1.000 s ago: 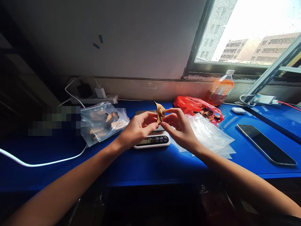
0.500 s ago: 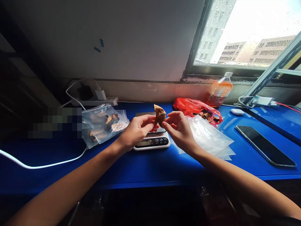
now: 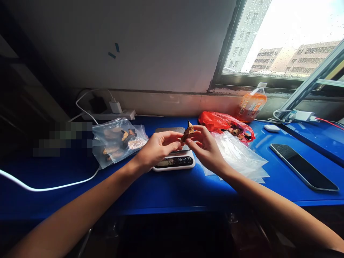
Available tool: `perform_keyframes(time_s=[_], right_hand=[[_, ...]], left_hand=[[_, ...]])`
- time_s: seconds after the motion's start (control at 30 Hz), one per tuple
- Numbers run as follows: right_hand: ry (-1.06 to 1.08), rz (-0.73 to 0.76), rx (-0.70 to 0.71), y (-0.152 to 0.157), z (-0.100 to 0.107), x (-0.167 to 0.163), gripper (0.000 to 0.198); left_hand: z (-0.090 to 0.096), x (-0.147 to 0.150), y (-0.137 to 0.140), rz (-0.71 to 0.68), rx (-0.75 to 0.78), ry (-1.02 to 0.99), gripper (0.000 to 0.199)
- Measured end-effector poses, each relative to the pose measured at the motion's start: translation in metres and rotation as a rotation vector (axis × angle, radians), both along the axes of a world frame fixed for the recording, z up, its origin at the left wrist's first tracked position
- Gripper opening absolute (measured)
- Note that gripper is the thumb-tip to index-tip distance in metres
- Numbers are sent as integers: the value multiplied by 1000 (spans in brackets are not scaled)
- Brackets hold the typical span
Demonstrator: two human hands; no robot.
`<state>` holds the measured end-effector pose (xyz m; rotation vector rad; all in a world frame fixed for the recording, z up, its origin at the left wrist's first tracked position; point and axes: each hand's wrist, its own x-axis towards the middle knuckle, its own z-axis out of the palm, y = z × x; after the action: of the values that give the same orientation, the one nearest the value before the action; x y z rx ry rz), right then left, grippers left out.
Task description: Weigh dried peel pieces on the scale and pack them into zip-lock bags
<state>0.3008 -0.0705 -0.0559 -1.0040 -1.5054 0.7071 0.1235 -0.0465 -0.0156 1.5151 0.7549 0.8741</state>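
Observation:
Between my two hands, above a small digital kitchen scale (image 3: 188,165), is a curled, brown dried slice (image 3: 189,129); its exact kind I cannot make out. My left hand (image 3: 154,150) pinches its lower end with thumb and fingers. On the other side, my right hand (image 3: 208,148) grips it between thumb and fingertips. The hands partly cover the scale's metal plate (image 3: 168,130), and its lit display seems to show 59. Flat clear plastic bags (image 3: 239,157) lie by my right hand. Left of the scale, a clear bag (image 3: 110,159) contains similar dried pieces.
A red plastic bag (image 3: 211,120) with more dried pieces lies behind the clear bags. Farther back stands a bottle of orange drink (image 3: 251,106). A phone (image 3: 303,166) and a white earbud case (image 3: 271,128) are to the right. A white cable (image 3: 53,189) crosses the blue table (image 3: 172,197) at left.
The dried slice has turned between my fingers, from its broad face to a narrower, curled side. My hands stay above the scale.

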Motion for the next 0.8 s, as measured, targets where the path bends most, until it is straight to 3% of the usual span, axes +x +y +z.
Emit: perform_keyframes(time_s=[0.23, 0.5, 0.8], right_hand=[[-53, -26, 23, -1, 4, 1, 26], [-68, -47, 22, -1, 8, 1, 17], [-68, -64, 61, -2, 9, 3, 25]], left_hand=[[-1, 0, 0, -11, -42, 16, 31], [-1, -6, 8, -12, 76, 28, 28], [1, -6, 8, 29, 54, 31, 27]])
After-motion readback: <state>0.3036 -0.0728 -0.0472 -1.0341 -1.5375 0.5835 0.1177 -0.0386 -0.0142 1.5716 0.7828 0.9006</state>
